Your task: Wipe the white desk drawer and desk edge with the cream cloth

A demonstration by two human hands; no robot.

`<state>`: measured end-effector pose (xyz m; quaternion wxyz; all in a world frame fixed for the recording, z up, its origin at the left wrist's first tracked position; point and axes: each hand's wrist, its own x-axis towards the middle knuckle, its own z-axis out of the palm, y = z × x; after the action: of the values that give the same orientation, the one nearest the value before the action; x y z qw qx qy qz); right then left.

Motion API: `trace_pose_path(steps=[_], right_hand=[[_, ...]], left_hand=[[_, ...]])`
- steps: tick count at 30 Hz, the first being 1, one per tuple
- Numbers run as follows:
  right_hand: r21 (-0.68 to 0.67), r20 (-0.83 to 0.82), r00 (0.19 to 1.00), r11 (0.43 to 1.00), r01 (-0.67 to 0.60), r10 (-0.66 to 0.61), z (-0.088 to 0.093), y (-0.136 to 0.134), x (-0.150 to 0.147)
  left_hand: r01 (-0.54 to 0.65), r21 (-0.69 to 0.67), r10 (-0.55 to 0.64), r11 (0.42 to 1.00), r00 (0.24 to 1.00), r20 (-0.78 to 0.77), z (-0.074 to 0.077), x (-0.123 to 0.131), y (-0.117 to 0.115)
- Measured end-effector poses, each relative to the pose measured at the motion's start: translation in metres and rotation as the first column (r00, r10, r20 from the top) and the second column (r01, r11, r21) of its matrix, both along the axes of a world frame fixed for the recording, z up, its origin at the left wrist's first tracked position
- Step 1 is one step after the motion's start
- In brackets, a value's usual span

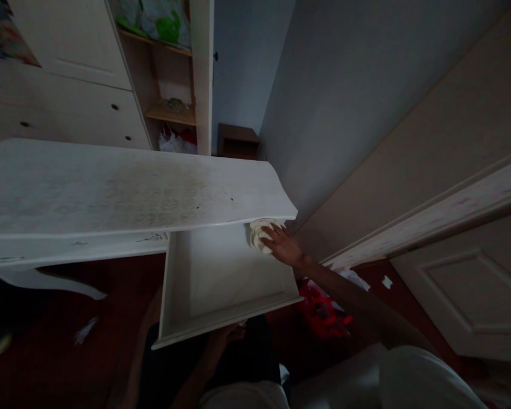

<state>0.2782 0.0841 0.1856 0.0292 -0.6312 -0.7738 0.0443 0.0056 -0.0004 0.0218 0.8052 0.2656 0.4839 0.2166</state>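
Note:
A white drawer (221,272) is pulled out from under a white table or desk top (153,187). At the drawer's back right corner, my right hand (283,245) presses on a crumpled cream cloth (262,234), its fingers bent over it. Below the drawer's front panel (230,318) is my left hand (226,336), close to its lower edge in dim light. The drawer hides part of that hand, and its grip does not show clearly.
Brown stains mark the desk top. A red plastic bag (323,309) lies on the dark red floor to the right. Behind stand a white cabinet (80,113) with shelves and a small brown box-like stand (238,139). A curved table leg (63,281) is at left.

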Motion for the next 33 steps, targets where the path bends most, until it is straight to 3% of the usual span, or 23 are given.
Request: trace_pose_path(steps=[5, 12, 17, 20, 26, 30, 33], right_hand=[[0.039, 0.075, 0.989, 0.992, 0.122, -0.125, 0.002, -0.009, -0.014], [0.038, -0.095, 0.969, 0.972, 0.230, -0.226, -0.004, -0.058, -0.020], [-0.089, -0.199, 0.942, 0.963, 0.256, -0.269, -0.001, -0.100, -0.030], [-0.163, -0.202, 0.930, 0.947, 0.279, -0.308, -0.004, -0.109, -0.039], [-0.245, -0.160, 0.917, 0.915, 0.321, -0.365, -0.032, -0.081, -0.051], [-0.182, -0.033, 0.866, 0.855, 0.486, -0.500, -0.053, -0.054, -0.055], [-0.130, 0.009, 0.846, 0.839, 0.529, -0.533, -0.060, -0.035, -0.055]], left_hand=[[-0.053, 0.037, 0.051, 0.998, 0.998, 0.033, -0.004, 0.000, -0.004], [-0.019, 0.000, 0.019, 1.000, 0.995, 0.100, -0.011, -0.004, -0.003], [-0.018, -0.049, 0.026, 0.999, 0.986, 0.167, -0.017, -0.004, -0.001], [-0.032, -0.053, 0.041, 0.998, 0.983, 0.176, -0.016, -0.003, -0.001], [-0.023, -0.064, 0.034, 0.998, 0.983, 0.183, -0.012, -0.004, -0.001], [-0.019, -0.029, 0.023, 0.999, 0.987, 0.159, -0.010, -0.005, -0.004], [-0.030, 0.006, 0.029, 1.000, 0.982, 0.184, -0.007, -0.007, -0.006]])
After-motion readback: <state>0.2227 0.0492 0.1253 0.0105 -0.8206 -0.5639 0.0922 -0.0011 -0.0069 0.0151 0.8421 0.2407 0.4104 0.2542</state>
